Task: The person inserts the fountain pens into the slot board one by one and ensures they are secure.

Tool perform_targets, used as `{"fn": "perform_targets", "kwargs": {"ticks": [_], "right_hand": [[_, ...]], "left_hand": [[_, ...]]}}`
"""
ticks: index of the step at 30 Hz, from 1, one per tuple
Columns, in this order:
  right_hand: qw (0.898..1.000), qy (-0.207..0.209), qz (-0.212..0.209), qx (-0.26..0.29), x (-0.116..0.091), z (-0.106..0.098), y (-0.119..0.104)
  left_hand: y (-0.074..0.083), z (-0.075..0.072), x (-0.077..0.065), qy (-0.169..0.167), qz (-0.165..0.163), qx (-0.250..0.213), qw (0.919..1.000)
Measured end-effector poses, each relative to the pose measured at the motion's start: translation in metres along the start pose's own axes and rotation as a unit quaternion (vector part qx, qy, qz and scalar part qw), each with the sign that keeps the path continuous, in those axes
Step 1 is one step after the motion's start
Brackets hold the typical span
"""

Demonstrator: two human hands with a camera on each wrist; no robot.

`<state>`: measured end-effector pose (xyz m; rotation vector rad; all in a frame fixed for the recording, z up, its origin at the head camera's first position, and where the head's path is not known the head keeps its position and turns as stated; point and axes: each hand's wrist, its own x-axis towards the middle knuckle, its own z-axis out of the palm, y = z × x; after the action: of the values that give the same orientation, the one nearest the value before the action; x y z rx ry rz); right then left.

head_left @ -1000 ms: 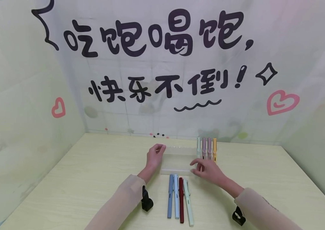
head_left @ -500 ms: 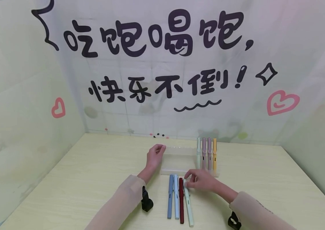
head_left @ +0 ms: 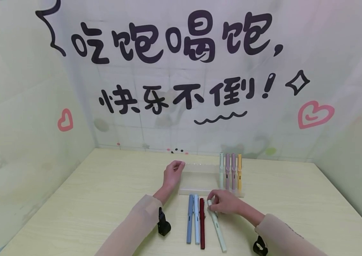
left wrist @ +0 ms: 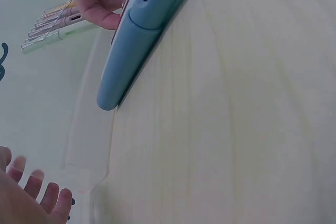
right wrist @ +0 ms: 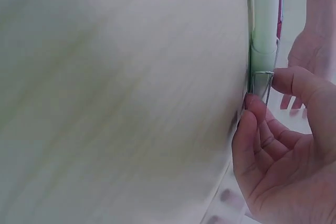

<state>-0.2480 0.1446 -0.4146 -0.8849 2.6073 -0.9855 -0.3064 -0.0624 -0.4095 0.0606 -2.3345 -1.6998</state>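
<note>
My right hand (head_left: 226,201) pinches a pale green pen (head_left: 216,224) by its cap end, thumb and fingertips around the clip in the right wrist view. The pen's lower end slants toward the front of the table. At the left end of a clear pen rack (head_left: 198,192), my left hand (head_left: 172,176) grips the upper corner between thumb and finger; its other fingers show loosely spread in the left wrist view. To the left of the held pen lie a dark red pen (head_left: 202,224), a light blue pen (head_left: 196,220) and a darker blue pen (head_left: 189,219).
On the rack's right side stand a mint pen (head_left: 221,172), two mauve pens (head_left: 227,174) and a yellow pen (head_left: 240,174), side by side. A printed cloth backdrop (head_left: 155,135) rises behind the wooden table (head_left: 104,192).
My right hand has come down from the rack's front to the pale green pen and taken hold of it. The pen has swung rightward, away from the red one. My left hand stays put.
</note>
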Motion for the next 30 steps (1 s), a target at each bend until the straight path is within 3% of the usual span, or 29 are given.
{"fn": "perform_targets", "kwargs": {"ticks": [6,17,30], "right_hand": [[1.000,0.000,-0.005,0.006,-0.0018,-0.0009,0.0020],[0.996,0.033,-0.032,-0.081,-0.0004,0.0034,0.0043],[0.997,0.055,-0.034,-0.052,-0.0004,0.0014,0.0035]], "left_hand": [[-0.0007,0.0008,0.0006,0.002,0.002,0.001,1.0000],[0.0003,0.0007,0.0005,0.003,0.001,0.002,1.0000],[-0.0008,0.0007,0.0006,0.001,0.000,0.000,1.0000]]}}
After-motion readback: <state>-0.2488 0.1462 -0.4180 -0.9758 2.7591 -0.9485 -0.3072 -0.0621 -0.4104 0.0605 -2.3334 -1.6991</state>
